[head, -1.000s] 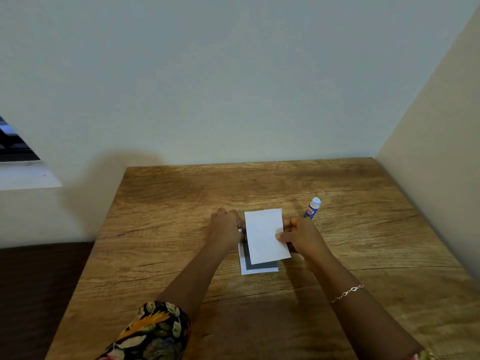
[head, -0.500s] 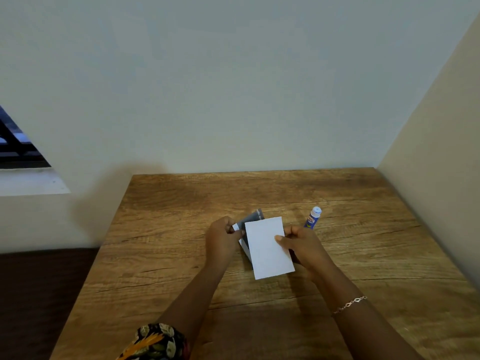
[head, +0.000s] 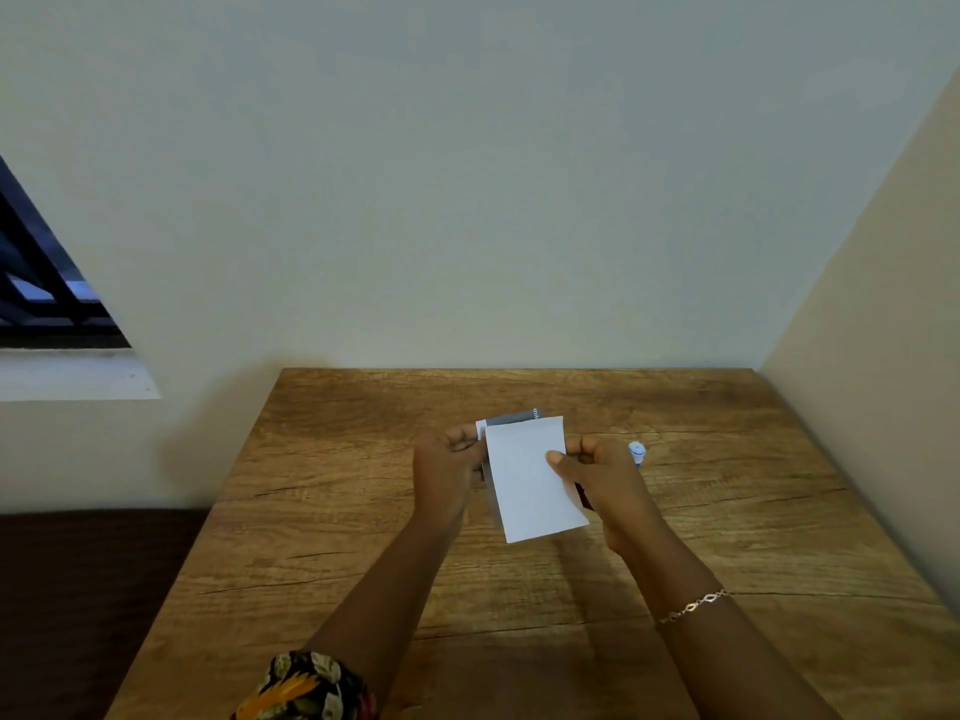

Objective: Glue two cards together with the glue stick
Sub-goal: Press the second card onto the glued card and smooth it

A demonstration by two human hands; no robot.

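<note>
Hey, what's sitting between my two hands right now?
In the head view, the white card, with the grey card behind it, held between left hand and right hand.

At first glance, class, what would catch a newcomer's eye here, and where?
The white card, held above the middle of the wooden table, pinched by the right hand. Behind it a grey card peeks out, held by the left hand. A glue stick shows just beyond the right hand.

A thin chain bracelet (head: 693, 608) of small oval links circles the wrist just behind the right hand (head: 605, 480). Well behind the left hand (head: 444, 470), past a bare forearm, a dark sleeve (head: 306, 688) shows orange and cream leaves.
</note>
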